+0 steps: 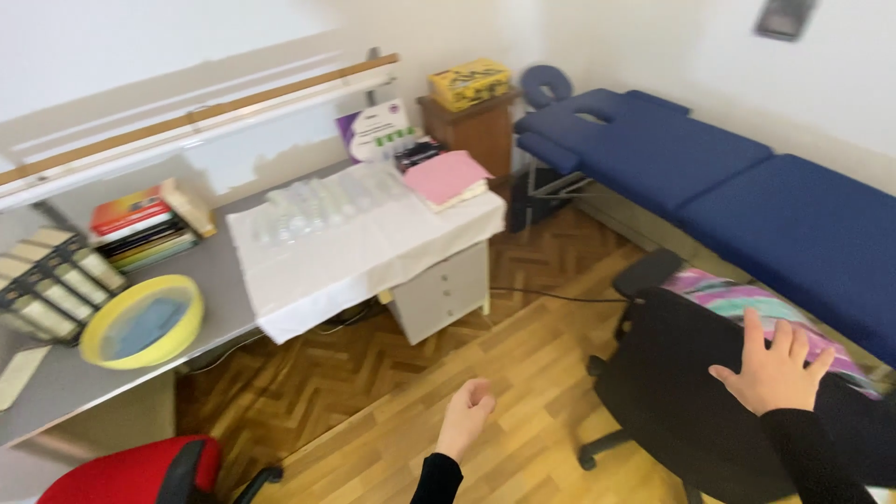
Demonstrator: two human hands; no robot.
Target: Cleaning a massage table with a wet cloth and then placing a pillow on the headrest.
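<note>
In the head view, the right hand (775, 369) lies flat with its fingers (752, 329) spread on the backrest of a black office chair (691, 392), pressing on it but gripping nothing; the chair stands on the wooden floor (485, 364), just beside a blue massage table (728, 177), well apart from the bench (215, 271). The left hand (469, 411) hangs in mid-air over the floor, fingers curled loosely and empty. On the bench lie a white cloth (345, 252), a yellow bowl (140, 322), stacked books (149, 224) and a pink folder (446, 177). A red chair (140, 471) stands at the bench's near edge, and a dark cable (551, 297) crosses the floor between the black chair and the bench.
</note>
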